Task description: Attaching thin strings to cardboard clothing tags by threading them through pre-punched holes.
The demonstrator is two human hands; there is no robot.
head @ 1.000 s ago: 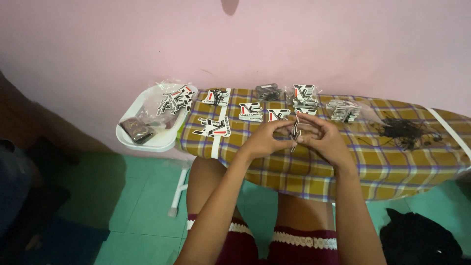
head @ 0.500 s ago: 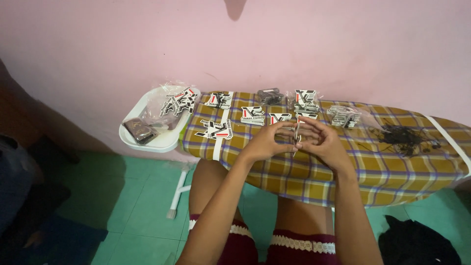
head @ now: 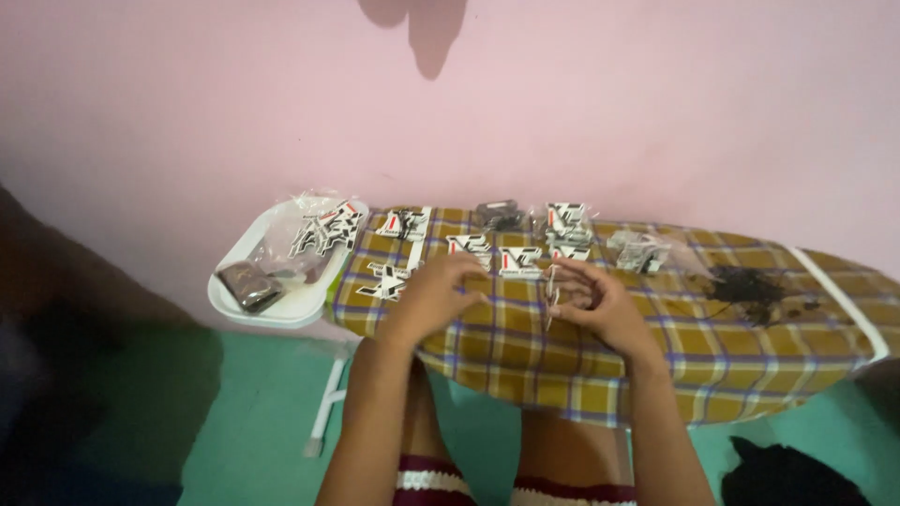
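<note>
The right hand [head: 600, 305] pinches a small, thin pale piece [head: 551, 292] between its fingertips, holding it upright just above the checked cloth of the ironing board [head: 581, 375]; what the piece is cannot be told, it is too small. The left hand [head: 433, 295] lies just beside it with fingers curled down toward the cloth; whether it grips anything cannot be told.

On the board, just beyond the hands, lies a row of small flat packets [head: 497, 255] with white cards printed in black and red, set side by side. Behind that row, nearer the pink wall [head: 562, 94], sit a dark little bundle [head: 499, 215] and a stack of the same cards [head: 568, 221]. To the right of the row lies a clear crumpled bag [head: 639, 251], and farther right a dark loose heap [head: 750, 289].

At the board's left end a white tray [head: 246, 309] carries a clear bag of more printed packets [head: 323, 230] and a brown wrapped block [head: 246, 286].
</note>
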